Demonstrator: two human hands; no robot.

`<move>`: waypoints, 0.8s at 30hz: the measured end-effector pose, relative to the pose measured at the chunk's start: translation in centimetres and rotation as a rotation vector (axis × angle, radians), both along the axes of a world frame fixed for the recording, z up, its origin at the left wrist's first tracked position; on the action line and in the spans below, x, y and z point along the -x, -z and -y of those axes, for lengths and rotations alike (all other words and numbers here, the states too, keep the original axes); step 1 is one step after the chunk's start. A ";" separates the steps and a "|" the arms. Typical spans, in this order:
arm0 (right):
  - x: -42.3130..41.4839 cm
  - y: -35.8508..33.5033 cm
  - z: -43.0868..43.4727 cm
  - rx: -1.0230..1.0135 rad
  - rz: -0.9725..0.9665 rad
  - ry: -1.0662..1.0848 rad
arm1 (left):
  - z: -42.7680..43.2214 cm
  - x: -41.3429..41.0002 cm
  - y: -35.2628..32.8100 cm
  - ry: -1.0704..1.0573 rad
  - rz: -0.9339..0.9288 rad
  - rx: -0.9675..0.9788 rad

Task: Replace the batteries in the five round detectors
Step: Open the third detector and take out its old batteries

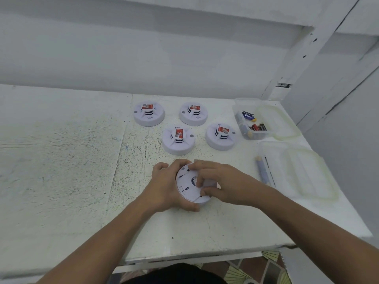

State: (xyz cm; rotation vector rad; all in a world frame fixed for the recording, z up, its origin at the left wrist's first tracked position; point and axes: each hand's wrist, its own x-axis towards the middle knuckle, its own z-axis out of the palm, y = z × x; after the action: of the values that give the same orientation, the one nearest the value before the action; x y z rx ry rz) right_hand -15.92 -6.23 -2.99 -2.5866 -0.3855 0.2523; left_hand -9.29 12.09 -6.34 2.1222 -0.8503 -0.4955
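Note:
A white round detector (pixel 189 188) lies flipped, its back plate facing up, in the middle of the white table (pixel 61 160). My left hand (pixel 166 187) wraps its left rim. My right hand (pixel 221 181) rests fingers on the back plate and right rim. Beyond it stand several more white detectors, each with a red battery on top: far left (pixel 149 113), far middle (pixel 193 113), near middle (pixel 178 139) and right (pixel 221 136).
A clear plastic box (pixel 249 124) with loose batteries stands at the right, its lid (pixel 276 121) beside it. A second clear box (pixel 272 160) with its lid (pixel 307 175) lies nearer. The table's right and front edges are close. White walls behind.

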 end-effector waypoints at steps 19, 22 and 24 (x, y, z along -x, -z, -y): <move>-2.4 -2.9 -1.8 0.098 -0.149 -0.041 | -0.2 0.4 0.7 -0.060 0.048 -0.017; -1.7 -2.4 -1.6 0.004 -0.115 0.061 | -0.3 0.4 0.8 -0.066 0.030 0.000; -1.2 -2.0 -1.6 -0.074 -0.068 0.143 | -0.2 0.3 0.8 -0.069 0.018 0.002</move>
State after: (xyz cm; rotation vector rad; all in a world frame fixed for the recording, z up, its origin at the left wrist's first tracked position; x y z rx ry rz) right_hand -14.75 -4.65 -1.01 -2.5120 -0.1805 0.2687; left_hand -9.62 12.33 -7.16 2.1496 -0.7847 -0.4407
